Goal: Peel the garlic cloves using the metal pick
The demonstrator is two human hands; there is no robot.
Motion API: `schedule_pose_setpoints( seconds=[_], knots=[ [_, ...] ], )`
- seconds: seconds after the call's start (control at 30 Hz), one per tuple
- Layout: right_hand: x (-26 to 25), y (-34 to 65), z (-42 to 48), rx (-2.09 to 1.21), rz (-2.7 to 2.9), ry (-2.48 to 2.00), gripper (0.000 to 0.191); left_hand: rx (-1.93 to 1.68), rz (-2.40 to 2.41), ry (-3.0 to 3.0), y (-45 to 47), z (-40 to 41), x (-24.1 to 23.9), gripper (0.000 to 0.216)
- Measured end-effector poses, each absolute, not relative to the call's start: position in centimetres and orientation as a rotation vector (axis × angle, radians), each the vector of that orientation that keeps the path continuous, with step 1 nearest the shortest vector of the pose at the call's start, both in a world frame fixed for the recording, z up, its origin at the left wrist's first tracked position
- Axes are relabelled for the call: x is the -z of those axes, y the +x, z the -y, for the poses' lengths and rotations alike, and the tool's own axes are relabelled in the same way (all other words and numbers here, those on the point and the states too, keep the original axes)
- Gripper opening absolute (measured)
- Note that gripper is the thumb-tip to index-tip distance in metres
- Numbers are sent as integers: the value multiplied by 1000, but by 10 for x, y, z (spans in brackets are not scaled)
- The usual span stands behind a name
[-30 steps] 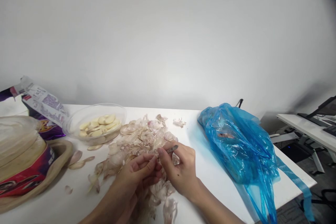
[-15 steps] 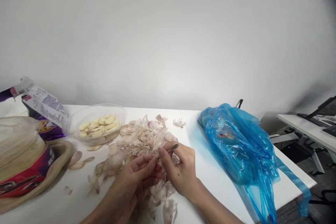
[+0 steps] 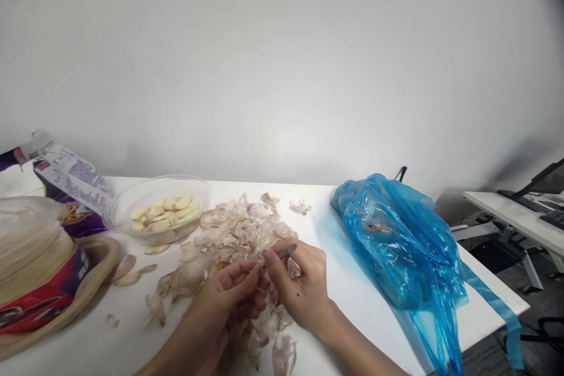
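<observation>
My left hand (image 3: 233, 294) is closed, thumb against fingertips, over a heap of garlic skins (image 3: 220, 241). What it pinches is hidden by the fingers. My right hand (image 3: 299, 288) meets it fingertip to fingertip and is closed on a thin grey tool (image 3: 288, 249), whose dull end sticks out above the index finger; its other end cannot be seen. Left of the heap, a clear plastic bowl (image 3: 118, 211) holds several peeled garlic cloves (image 3: 170, 211). A few unpeeled cloves (image 3: 127, 277) lie in front of it.
A crumpled blue plastic bag (image 3: 396, 241) lies on the right of the white table (image 3: 356, 317). At the left stand a tub with a red label (image 3: 44, 299) in a tan tray (image 3: 103, 252) and a purple packet (image 3: 81, 217). Behind rises a plain wall (image 3: 282, 70).
Both hands keep almost the same pose, fingertips together over the skins. The whole view has shifted very slightly; nothing else has visibly moved.
</observation>
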State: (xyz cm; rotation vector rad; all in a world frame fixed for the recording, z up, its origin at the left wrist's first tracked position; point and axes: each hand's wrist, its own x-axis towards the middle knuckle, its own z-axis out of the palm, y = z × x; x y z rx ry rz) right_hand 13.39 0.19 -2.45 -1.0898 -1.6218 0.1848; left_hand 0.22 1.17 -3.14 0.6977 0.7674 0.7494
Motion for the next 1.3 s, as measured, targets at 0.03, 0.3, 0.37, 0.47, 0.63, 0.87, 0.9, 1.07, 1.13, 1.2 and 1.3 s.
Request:
schedule_pose_setpoints(
  seconds=[0.03, 0.3, 0.37, 0.47, 0.63, 0.87, 0.9, 1.07, 1.13, 1.2, 1.3],
  knots=[
    [24, 134, -2, -181, 1625, -1091, 21, -749, -776, 693, 3, -11, 31, 12],
    [19, 131, -1, -311, 1502, -1154, 27, -756, -786, 740, 3, -9, 33, 20],
    [18, 131, -1, -308, 1504, -1149, 27, -755, -792, 754, 3, -9, 34, 19],
    [18, 132, -1, -301, 1516, -1142, 27, -752, -800, 756, 2, -8, 33, 20],
    [19, 132, -1, -268, 1535, -1131, 26, -747, -808, 752, 2, -9, 30, 19],
    [22, 132, 0, -265, 1549, -1130, 25, -766, -800, 747, 3, -9, 32, 17],
    [22, 131, 0, -265, 1550, -1128, 25, -763, -801, 742, 3, -9, 32, 17],
    [21, 132, -1, -245, 1550, -1125, 26, -759, -783, 712, 4, -10, 31, 15],
    [21, 132, 0, -242, 1552, -1129, 26, -756, -775, 706, 4, -10, 31, 14],
    [21, 132, -1, -242, 1555, -1130, 26, -754, -765, 708, 4, -11, 32, 14],
    [22, 132, -1, -244, 1557, -1132, 26, -751, -754, 693, 4, -12, 34, 13]
  ],
)
